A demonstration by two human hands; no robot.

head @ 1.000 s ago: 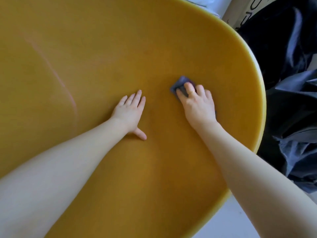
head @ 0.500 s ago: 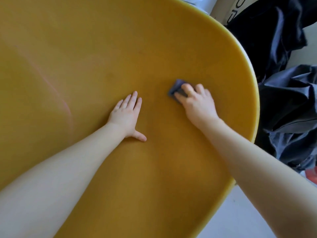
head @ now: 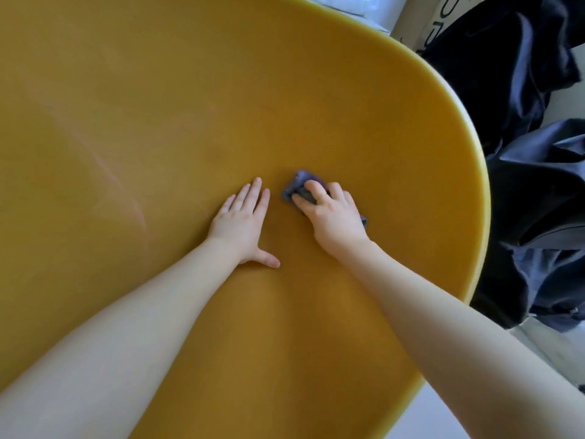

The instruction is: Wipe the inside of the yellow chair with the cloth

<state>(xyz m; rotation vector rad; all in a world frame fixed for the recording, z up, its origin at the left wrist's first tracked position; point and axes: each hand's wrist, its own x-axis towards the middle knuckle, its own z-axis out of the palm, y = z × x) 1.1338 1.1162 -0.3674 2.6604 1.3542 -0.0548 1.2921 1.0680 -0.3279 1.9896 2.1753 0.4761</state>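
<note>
The yellow chair [head: 427, 128] fills most of the view as a wide curved shell, its rim arcing down the right side. My right hand [head: 332, 213] presses a small grey-purple cloth [head: 299, 182] against the inner surface near the middle; most of the cloth is hidden under the palm and fingers. My left hand [head: 242, 223] lies flat on the shell just left of the cloth, fingers stretched out and thumb spread, holding nothing.
Dark blue-black fabric [head: 535, 172] is heaped beside the chair on the right. A cardboard box [head: 433, 17] with lettering stands at the top right. Pale floor [head: 440, 419] shows below the chair's rim at the bottom right. A faint pale streak [head: 123, 191] marks the shell at left.
My right hand has slid the cloth leftwards across the shell, ending close to my left hand. The left hand stays planted in place.
</note>
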